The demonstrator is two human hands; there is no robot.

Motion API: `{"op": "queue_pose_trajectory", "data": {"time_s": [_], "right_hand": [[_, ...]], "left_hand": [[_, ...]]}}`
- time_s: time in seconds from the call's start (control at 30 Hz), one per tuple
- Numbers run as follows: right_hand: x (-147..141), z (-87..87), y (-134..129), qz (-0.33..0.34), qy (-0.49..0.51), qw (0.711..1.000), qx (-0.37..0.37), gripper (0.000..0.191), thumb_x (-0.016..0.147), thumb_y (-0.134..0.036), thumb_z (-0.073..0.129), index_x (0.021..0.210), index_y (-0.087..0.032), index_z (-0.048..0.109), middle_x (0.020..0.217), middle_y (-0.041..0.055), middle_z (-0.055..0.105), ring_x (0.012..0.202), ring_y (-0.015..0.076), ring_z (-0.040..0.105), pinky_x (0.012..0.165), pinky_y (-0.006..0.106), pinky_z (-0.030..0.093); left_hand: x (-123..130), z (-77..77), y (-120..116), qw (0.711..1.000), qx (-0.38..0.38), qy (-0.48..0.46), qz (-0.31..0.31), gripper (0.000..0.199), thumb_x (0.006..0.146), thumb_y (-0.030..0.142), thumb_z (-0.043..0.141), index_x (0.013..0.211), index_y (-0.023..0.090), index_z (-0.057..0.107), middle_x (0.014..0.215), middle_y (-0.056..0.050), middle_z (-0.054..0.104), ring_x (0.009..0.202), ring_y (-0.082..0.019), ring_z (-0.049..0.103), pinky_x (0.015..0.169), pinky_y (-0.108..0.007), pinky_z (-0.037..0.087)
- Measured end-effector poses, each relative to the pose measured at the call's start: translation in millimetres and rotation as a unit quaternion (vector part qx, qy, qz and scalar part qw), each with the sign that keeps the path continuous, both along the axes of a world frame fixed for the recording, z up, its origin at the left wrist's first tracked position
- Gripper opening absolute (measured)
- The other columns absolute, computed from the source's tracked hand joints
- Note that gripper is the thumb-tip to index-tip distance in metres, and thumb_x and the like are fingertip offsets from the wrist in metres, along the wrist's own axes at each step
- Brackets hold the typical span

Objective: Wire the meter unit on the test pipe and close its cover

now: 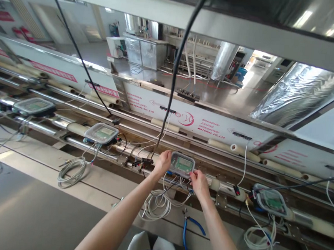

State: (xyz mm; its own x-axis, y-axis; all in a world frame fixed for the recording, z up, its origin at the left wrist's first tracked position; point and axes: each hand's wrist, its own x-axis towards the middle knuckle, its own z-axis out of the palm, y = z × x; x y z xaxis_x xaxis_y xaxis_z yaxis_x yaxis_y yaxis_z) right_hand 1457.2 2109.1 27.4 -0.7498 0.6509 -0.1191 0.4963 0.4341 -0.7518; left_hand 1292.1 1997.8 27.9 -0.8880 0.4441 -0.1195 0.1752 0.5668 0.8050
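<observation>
A meter box (182, 164) with a clear lid and a green circuit board sits on the pipe in front of me. My left hand (163, 161) grips its left edge, fingers closed at the upper corner. At the lower right corner, my right hand (199, 181) pinches the box's edge between thumb and fingers. Several thin wires run out from under the box. Below it lies a coil of pale cable (157, 206) on the ledge. Blue-handled cutting pliers (189, 225) lie near my right forearm, jaws toward the box.
Similar meter boxes sit along the pipe to the left (102, 132) and right (271, 200), each with coiled cable (72, 172). A black cable (176, 64) hangs down in front of me. Steel rails and a printed white panel (168, 111) run behind; foil-wrapped ducting (296, 93) stands beyond.
</observation>
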Motion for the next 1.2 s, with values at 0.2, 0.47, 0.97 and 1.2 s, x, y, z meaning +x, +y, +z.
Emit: {"op": "queue_pose_trajectory", "data": {"time_s": [0.2, 0.47, 0.97, 1.2], "right_hand": [[-4.9, -17.7, 5.9, -0.015, 0.021, 0.995, -0.094, 0.021, 0.086, -0.036, 0.044, 0.081, -0.018, 0.054, 0.068, 0.0042, 0.065, 0.052, 0.0143, 0.059, 0.050, 0.024, 0.042], [-6.4, -18.7, 8.2, -0.022, 0.038, 0.984, -0.172, 0.016, 0.085, -0.035, 0.044, 0.078, -0.021, 0.046, 0.065, 0.0019, 0.064, 0.045, 0.0132, 0.056, 0.045, 0.023, 0.041], [-3.2, -22.1, 12.1, 0.003, 0.021, 0.984, -0.178, 0.027, 0.083, -0.046, 0.043, 0.084, -0.019, 0.047, 0.072, 0.0066, 0.066, 0.049, 0.0146, 0.059, 0.044, 0.024, 0.044], [-0.5, -19.7, 12.9, 0.019, -0.058, 0.993, -0.098, 0.040, 0.082, -0.054, 0.036, 0.087, -0.018, 0.053, 0.075, 0.0089, 0.069, 0.055, 0.0178, 0.063, 0.045, 0.027, 0.045]], "left_hand": [[-29.3, -13.8, 32.6, 0.997, -0.021, -0.070, -0.031, 0.040, 0.089, 0.046, 0.043, 0.073, 0.013, 0.059, 0.065, 0.000, 0.058, 0.069, -0.016, 0.057, 0.069, -0.030, 0.043], [-25.8, -20.9, 32.2, 0.990, 0.016, -0.136, -0.034, 0.056, 0.079, 0.064, 0.038, 0.064, 0.014, 0.057, 0.056, 0.000, 0.051, 0.055, -0.014, 0.048, 0.052, -0.025, 0.035], [9.6, -20.3, 7.5, 0.986, 0.090, -0.122, 0.070, 0.044, 0.090, 0.048, 0.034, 0.084, 0.013, 0.060, 0.077, -0.005, 0.061, 0.077, -0.017, 0.056, 0.071, -0.029, 0.042], [48.0, -22.2, -24.4, 0.972, 0.152, -0.164, 0.071, 0.037, 0.087, 0.041, 0.042, 0.104, 0.012, 0.058, 0.095, -0.007, 0.064, 0.089, -0.020, 0.057, 0.081, -0.029, 0.042]]}}
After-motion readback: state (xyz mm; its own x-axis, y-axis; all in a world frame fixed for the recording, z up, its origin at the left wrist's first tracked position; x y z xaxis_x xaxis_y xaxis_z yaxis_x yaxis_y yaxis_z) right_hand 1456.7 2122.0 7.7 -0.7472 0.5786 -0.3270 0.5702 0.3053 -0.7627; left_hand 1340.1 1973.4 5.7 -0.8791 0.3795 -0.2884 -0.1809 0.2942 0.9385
